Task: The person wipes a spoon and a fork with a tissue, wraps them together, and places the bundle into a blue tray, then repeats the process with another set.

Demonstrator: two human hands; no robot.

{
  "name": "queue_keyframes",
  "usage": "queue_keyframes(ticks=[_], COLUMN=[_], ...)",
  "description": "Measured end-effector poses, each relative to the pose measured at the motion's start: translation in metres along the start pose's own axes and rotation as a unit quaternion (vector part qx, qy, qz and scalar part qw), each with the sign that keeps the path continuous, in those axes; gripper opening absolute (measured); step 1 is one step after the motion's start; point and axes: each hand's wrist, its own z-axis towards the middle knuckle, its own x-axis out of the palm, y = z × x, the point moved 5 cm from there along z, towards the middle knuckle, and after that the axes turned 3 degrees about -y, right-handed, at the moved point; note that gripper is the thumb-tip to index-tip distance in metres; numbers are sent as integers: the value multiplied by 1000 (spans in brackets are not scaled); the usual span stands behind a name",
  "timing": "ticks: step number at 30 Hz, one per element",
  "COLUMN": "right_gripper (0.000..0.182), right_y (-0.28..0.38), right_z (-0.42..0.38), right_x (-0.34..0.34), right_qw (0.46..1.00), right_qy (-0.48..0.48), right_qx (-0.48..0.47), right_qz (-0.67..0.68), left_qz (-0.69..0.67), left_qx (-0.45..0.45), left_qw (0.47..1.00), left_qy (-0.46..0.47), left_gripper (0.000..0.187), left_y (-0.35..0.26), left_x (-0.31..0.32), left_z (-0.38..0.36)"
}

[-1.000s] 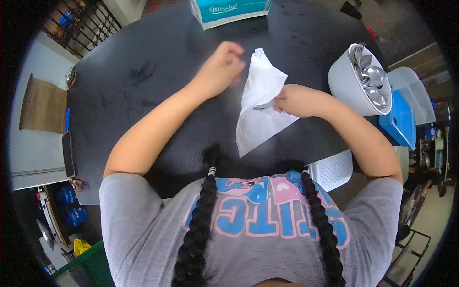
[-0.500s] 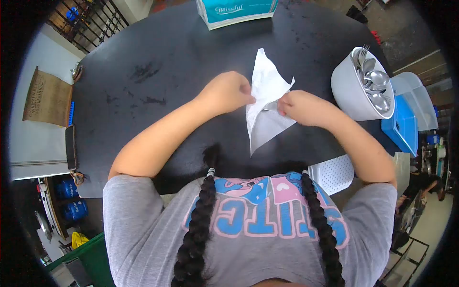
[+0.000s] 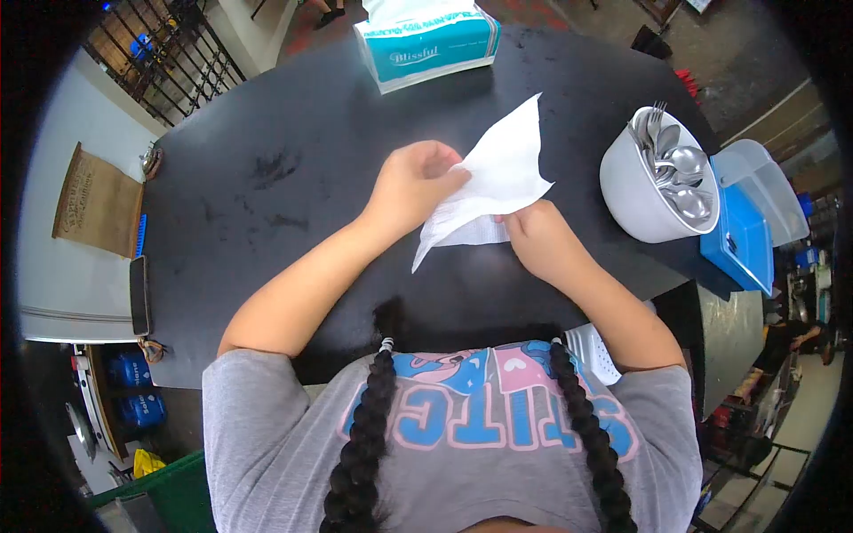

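A white paper tissue (image 3: 505, 164) is held up off the black table, folded over, with one corner pointing up and another hanging down to the left. My left hand (image 3: 414, 188) pinches its left edge between thumb and curled fingers. At the lower right edge, my right hand (image 3: 544, 238) is closed on the tissue from below, its fingertips partly tucked under the fold. Whatever lies inside the fold is hidden now. To the right stands a white bowl (image 3: 641, 202) holding several metal spoons (image 3: 688, 161) and forks (image 3: 657, 115).
A teal tissue pack (image 3: 435, 60) sits at the table's far edge. Beside the bowl is a blue plastic container (image 3: 739, 238) with a clear lid (image 3: 771, 191). The black table (image 3: 293, 115) has a dark phone-like object (image 3: 139, 295) at its left edge.
The tissue has turned, its top corner swinging right and its lower corner left. My right hand has moved slightly down. A bit of shiny metal seen by the right fingers is now covered.
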Motion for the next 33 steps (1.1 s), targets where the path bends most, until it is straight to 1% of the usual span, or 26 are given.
queue_keyframes(ticks=[3, 4, 6, 7, 9, 10, 11, 12, 13, 14, 15, 16, 17, 18, 20, 21, 22, 23, 24, 26, 28, 30, 31, 32, 33], right_gripper=[22, 21, 21, 20, 20, 20, 20, 20, 20, 19, 19, 19, 19, 16, 13, 13, 15, 19, 19, 28, 29, 25, 20, 20, 19], right_y=[-2, 0, 3, 3, 3, 3, 3, 4, 2, 1, 7, 22, 42, 55, 91, 93, 104, 115, 117, 125, 117, 112, 115, 115, 112], right_z=[2, 3, 4, 4, 5, 5, 5, 6, 7, 5, 5, 5, 4, 2, 2, 6, 13, 18, 27, 39, 50, 63, 65, 64, 63], right_x=[5, 5, 5, 6, 8, 9, 10, 6, 4, 1, -14, -37, -57, -77, -104, -101, -98, -94, -89, -69, -59, -56, -58, -58, -58], right_qw=[1000, 999, 998, 998, 997, 993, 989, 989, 990, 979, 979, 998, 986, 992, 988, 988, 970, 943, 943, 896, 893, 927, 916, 911, 923], right_qy=[-4, -21, -39, -42, -44, -48, -52, -53, 28, 109, 109, 68, 23, -35, -98, -100, -120, -139, -140, -128, -122, -37, -42, -49, -50], right_qx=[-3, -19, -34, -29, -25, -21, -18, -18, 48, 113, 112, 10, -92, -69, -97, -95, -183, -269, -268, -372, -386, -330, -359, -371, -352], right_qz=[30, 30, 29, 48, 67, 101, 135, 135, 132, 128, 127, -7, -140, -100, -70, -71, -103, -134, -136, -206, -197, -172, -172, -175, -151], left_qz=[-17, -16, -24, -25, -2, -2, 24, 50, 50, 72, 95, 96, 126, 157, 161, 165, 164, 163, 163, 183, 205, 160, 197, 197, 215], left_qx=[-9, -10, 1, 2, 39, 39, 55, 71, 71, 97, 123, 124, 150, 176, 177, 178, 179, 201, 222, 222, 220, 205, 226, 248, 254], left_qw=[1000, 1000, 1000, 1000, 999, 999, 997, 995, 995, 991, 986, 986, 978, 969, 968, 967, 968, 964, 959, 955, 951, 963, 952, 945, 940], left_qy=[3, 3, -6, -6, -37, -37, -42, -47, -47, -52, -59, -61, -70, -78, -76, -73, -70, -70, -71, -68, -71, -68, -68, -76, -79], left_gripper=[24, 24, 15, 15, 14, 14, 14, 14, 14, 14, 15, 15, 14, 14, 15, 15, 15, 16, 18, 17, 17, 17, 17, 17, 18], left_y=[-7, -8, -12, -15, -23, -25, -28, -31, -32, -35, -39, -43, -50, -57, -65, -68, -73, -79, -84, -87, -88, -84, -87, -90, -91], left_x=[-3, -3, -2, -1, -1, -2, -4, -5, -7, -9, -11, -15, -20, -23, -29, -30, -31, -31, -32, -32, -35, -38, -40, -40, -40], left_z=[-2, -2, -3, -4, -9, -11, -12, -13, -13, -14, -15, -15, -17, -19, -22, -23, -24, -26, -29, -33, -37, -37, -37, -38, -39])
